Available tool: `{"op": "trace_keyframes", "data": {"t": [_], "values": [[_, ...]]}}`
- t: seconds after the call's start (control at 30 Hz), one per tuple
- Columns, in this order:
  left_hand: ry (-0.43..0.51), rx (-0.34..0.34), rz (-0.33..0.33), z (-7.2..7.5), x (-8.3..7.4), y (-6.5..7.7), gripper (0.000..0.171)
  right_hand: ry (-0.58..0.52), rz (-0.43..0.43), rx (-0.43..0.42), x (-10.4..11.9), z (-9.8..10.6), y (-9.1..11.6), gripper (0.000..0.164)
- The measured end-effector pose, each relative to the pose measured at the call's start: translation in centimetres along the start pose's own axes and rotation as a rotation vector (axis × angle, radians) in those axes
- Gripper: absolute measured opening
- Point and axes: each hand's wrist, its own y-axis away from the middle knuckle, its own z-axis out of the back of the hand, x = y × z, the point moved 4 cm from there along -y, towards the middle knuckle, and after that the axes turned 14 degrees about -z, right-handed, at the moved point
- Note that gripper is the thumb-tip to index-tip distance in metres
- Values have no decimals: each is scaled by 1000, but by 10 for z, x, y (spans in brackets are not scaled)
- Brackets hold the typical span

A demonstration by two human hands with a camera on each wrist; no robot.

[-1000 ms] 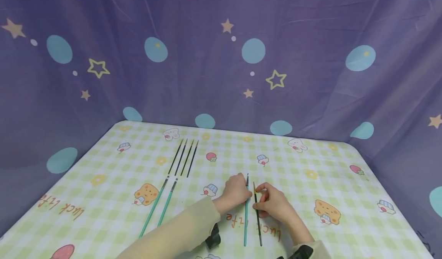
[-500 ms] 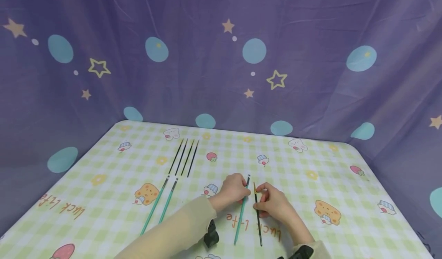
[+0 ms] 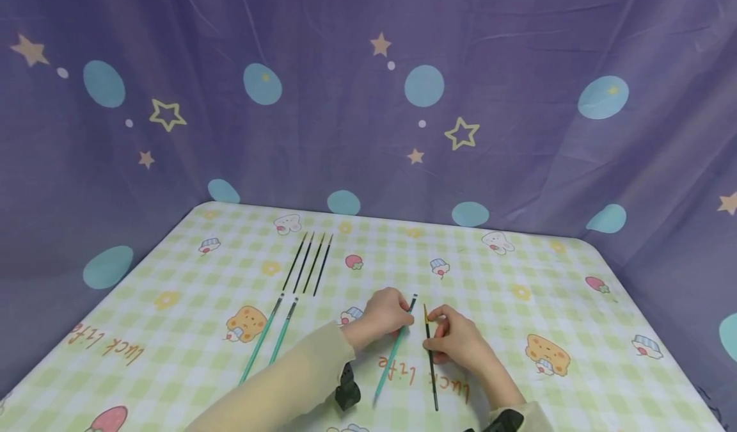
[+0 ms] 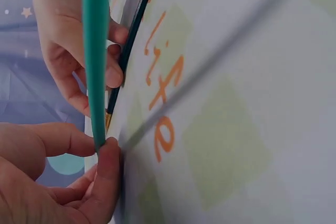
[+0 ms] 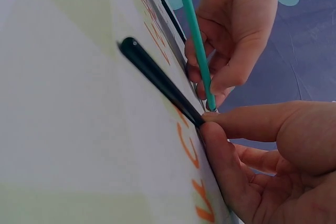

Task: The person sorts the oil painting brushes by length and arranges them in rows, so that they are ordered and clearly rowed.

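My left hand (image 3: 387, 313) pinches a teal-handled paintbrush (image 3: 391, 362) between thumb and finger near its ferrule. In the left wrist view the teal handle (image 4: 95, 51) rises off the cloth and casts a shadow. To its right, my right hand (image 3: 459, 337) pinches a dark-handled paintbrush (image 3: 432, 376) near its yellowish ferrule. That dark handle (image 5: 157, 80) lies along the cloth in the right wrist view, tip pointing toward the front edge. The two brushes are apart, bristle ends pointing away from me.
Several thin dark paintbrushes (image 3: 313, 264) lie in a row at the back left. Two teal paintbrushes (image 3: 265, 335) lie in front of them, partly hidden by the left sleeve (image 3: 282, 381). A checked cloth (image 3: 489, 291) covers the table; a purple curtain (image 3: 322, 144) hangs behind.
My left hand has shifted slightly left, and the teal brush's handle end has swung left, from nearly straight to slanted. My right hand and the dark brush have stayed in place.
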Motion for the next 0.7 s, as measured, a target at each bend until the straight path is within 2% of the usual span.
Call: {"op": "trace_keyframes", "data": {"t": [0.37,0.6,0.7], "values": [[163,-21,-6,13,16,14,13,-6,5,11,-1,-1,-3,42],[165,-26,-111,29,21,27,17,-11,-2,0,0,-1,0,42],[185,-36,-130,37,24,31,17,-15,-6,1,0,-1,0,42]]}}
